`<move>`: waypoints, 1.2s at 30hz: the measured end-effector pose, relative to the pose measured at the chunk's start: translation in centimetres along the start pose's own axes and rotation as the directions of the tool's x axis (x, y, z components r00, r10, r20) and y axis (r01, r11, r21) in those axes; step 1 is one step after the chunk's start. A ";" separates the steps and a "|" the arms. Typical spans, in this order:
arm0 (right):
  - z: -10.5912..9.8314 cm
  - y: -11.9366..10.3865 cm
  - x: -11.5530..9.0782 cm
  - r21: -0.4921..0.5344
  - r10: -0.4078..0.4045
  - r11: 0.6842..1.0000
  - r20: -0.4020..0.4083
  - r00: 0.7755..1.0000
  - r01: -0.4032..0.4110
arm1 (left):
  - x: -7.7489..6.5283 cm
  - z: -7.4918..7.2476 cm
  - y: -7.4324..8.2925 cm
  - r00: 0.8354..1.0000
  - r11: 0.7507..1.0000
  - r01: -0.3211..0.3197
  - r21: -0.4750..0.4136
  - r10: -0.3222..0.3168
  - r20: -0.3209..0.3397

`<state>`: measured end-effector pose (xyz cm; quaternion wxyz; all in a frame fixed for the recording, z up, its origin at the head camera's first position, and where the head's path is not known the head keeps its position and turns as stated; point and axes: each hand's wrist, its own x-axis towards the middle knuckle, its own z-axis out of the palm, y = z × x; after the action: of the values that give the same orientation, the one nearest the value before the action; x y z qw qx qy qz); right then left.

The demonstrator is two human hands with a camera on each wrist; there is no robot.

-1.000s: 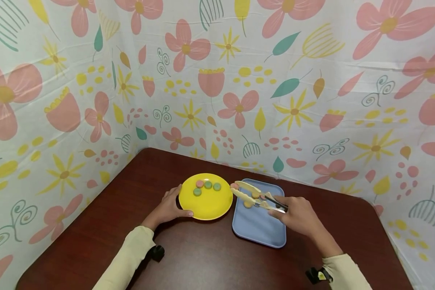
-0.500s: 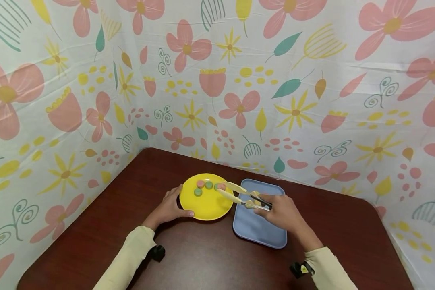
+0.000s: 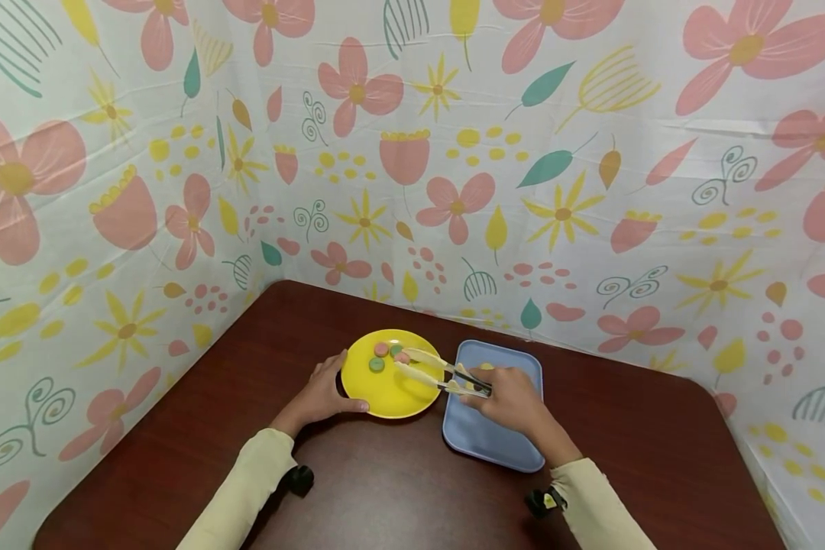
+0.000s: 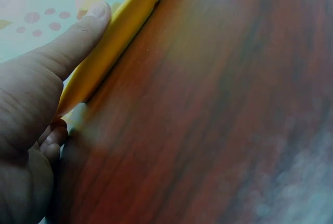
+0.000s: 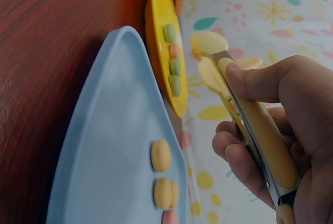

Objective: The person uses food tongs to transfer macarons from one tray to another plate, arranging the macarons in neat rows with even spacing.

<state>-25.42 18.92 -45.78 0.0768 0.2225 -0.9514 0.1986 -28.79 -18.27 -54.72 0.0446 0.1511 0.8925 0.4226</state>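
Observation:
My left hand (image 3: 321, 392) grips the yellow plate (image 3: 392, 401) at its left side, the thumb lying along the rim in the left wrist view. Several macarons sit toward the plate's far side, among them a green macaron (image 3: 376, 364) and a pink macaron (image 3: 381, 349). My right hand (image 3: 512, 397) holds tongs (image 5: 265, 141) with pale tips. Those tips reach over the plate, with another pink macaron (image 3: 402, 357) at their ends; they partly cover the green ones behind.
Right of the plate lies a blue tray (image 3: 488, 435), partly under my right hand. Yellow macarons (image 5: 161, 155) and a pink one (image 5: 170, 217) rest on it. A flower-print cloth (image 3: 447, 153) hangs behind the dark wooden table (image 3: 357, 489).
My right hand has moved left, carrying the tongs and pink macaron from above the tray to over the plate. My left hand has stayed on the plate's rim.

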 end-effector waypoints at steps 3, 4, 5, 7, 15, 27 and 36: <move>0.6 -0.2 0.2 0.003 -0.015 1.000 -0.002 1.000 0.015 | 0.0 0.0 -0.1 1.000 1.000 -0.006 0.005 0.006 -0.002; 0.8 -0.3 0.3 0.007 -0.015 1.000 -0.004 1.000 0.015 | 0.0 0.0 -0.1 1.000 1.000 -0.010 0.010 0.010 -0.003; 0.9 -0.3 0.4 0.007 -0.017 1.000 -0.004 1.000 0.017 | 0.0 0.0 -0.2 1.000 1.000 -0.012 0.010 0.012 -0.004; 1.2 -0.3 0.5 0.009 -0.019 1.000 0.002 1.000 0.019 | 0.0 0.0 -0.2 1.000 1.000 -0.010 0.012 0.011 -0.006; 2.2 0.1 0.9 -0.021 -0.023 1.000 0.014 1.000 0.023 | 0.0 -0.1 -0.2 1.000 1.000 0.013 0.011 -0.013 0.006; 2.5 0.1 0.7 -0.023 0.002 1.000 0.023 1.000 -0.002 | 0.0 0.0 -0.2 1.000 1.000 0.008 0.000 -0.008 -0.001; 0.7 0.4 -0.4 0.000 0.074 0.997 0.040 0.997 -0.074 | 0.1 0.0 -0.5 1.000 1.000 -0.001 0.017 0.001 0.001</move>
<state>-25.27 19.10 -46.70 0.0504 0.1912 -0.9601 0.1978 -28.98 -18.50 -55.10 0.0434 0.1524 0.8960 0.4149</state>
